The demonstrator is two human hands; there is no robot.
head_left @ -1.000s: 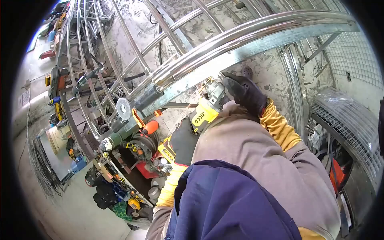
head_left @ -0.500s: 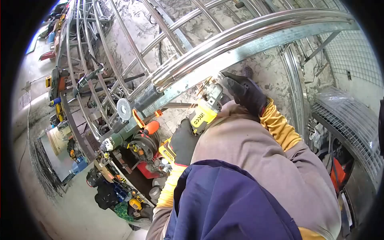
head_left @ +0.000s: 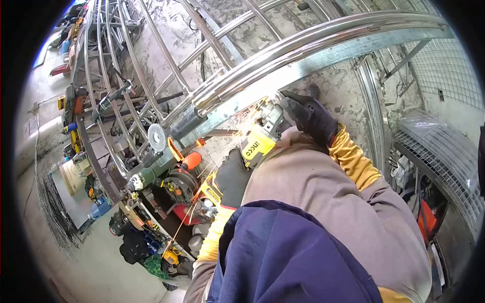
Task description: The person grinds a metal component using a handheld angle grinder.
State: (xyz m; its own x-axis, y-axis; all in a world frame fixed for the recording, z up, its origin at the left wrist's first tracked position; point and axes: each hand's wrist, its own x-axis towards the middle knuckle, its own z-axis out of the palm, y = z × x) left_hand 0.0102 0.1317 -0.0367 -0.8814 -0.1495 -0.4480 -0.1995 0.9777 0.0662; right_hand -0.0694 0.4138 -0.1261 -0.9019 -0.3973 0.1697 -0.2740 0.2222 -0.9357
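A yellow and grey angle grinder [head_left: 256,146] lies across the middle of the view, its head close to the lower edge of a shiny metal rail [head_left: 303,68]. My left hand [head_left: 234,177], in a dark glove, is wrapped round the grinder's body. Beyond the grinder head, my right hand [head_left: 310,117], also gloved, has its fingers closed near the rail's edge; what they grip is too small to make out. Bright sparks [head_left: 245,121] fly from the grinder head toward the lower left.
Long polished tubes [head_left: 177,70] cross the upper left. A grey disc [head_left: 157,137] and an orange-handled tool [head_left: 192,160] are near a cluttered tool shelf [head_left: 164,222]. Wire mesh panels [head_left: 439,156] are stacked at the right. Black cases sit at the lower left.
The spark stream has grown from a small glow at the grinder head to long streaks reaching the lower left. Both hands have hardly moved.
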